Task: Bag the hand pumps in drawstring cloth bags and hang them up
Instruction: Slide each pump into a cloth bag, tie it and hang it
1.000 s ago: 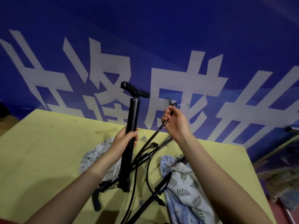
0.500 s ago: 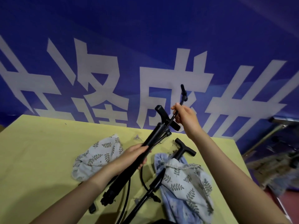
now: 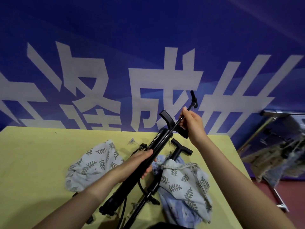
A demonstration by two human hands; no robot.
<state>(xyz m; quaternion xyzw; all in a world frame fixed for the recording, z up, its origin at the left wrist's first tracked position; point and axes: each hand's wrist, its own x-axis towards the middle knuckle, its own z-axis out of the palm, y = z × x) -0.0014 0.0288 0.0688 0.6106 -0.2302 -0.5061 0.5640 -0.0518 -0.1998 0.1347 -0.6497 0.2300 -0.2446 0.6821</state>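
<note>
Tidying the hose [image 3: 184,115]: our right hand [image 3: 192,123] pinches it, left hand [image 3: 140,160] grips the pump barrel [image 3: 153,150]; bagging comes next, we reckon.

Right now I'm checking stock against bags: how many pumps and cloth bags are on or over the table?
Hand pumps: 2, one held, one on the table
Leaf-print cloth bags: 2, left, right
Total: 4
</note>
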